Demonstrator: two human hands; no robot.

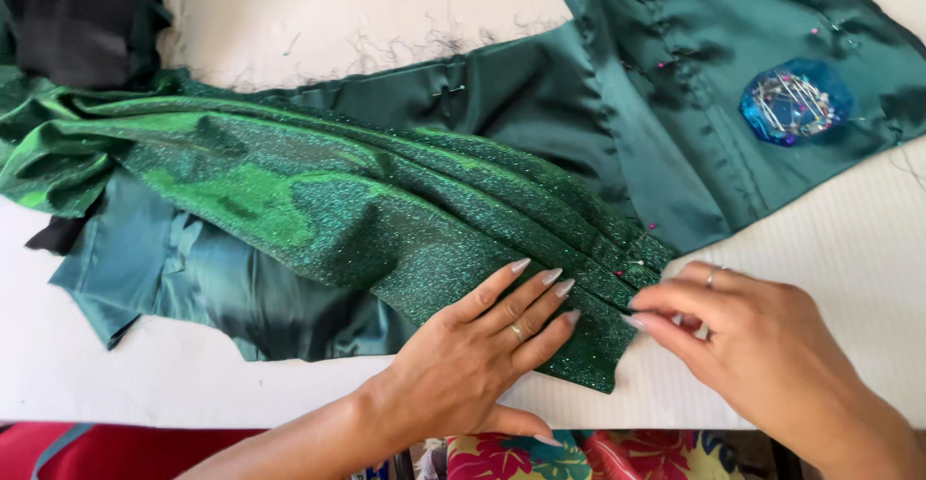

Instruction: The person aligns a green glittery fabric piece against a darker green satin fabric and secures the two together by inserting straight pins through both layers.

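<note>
Left hand (473, 345) lies flat, palm down, fingers spread slightly, pressing the glitter fabric (386, 210) onto the white table (849, 239); nothing gripped, just held down. Ring on one finger. Right hand (743, 335) sits just to the right of it, fingertips pinched together at the fabric's folded end, right at the edge; cannot tell whether they hold a pin or only the cloth. Ring on that hand too. The glitter fabric is bright green, sparkly, gathered into several long pleats that converge under both hands and fan out up and to the left from them. Pins with coloured heads (639, 264) stick in the pleat ends just above the right fingertips. Under and beyond the glitter layer is a plain dark green satin fabric (617, 94), smooth sheen, frayed threads along its far edge, running up and right away from the hands. On that satin, well apart from the right hand, sits a blue pin holder (796, 102) full of pins. Black cloth (77, 17) lies far off to the upper left. Floral cloth (540, 456) shows below the table edge, near the left wrist.
</note>
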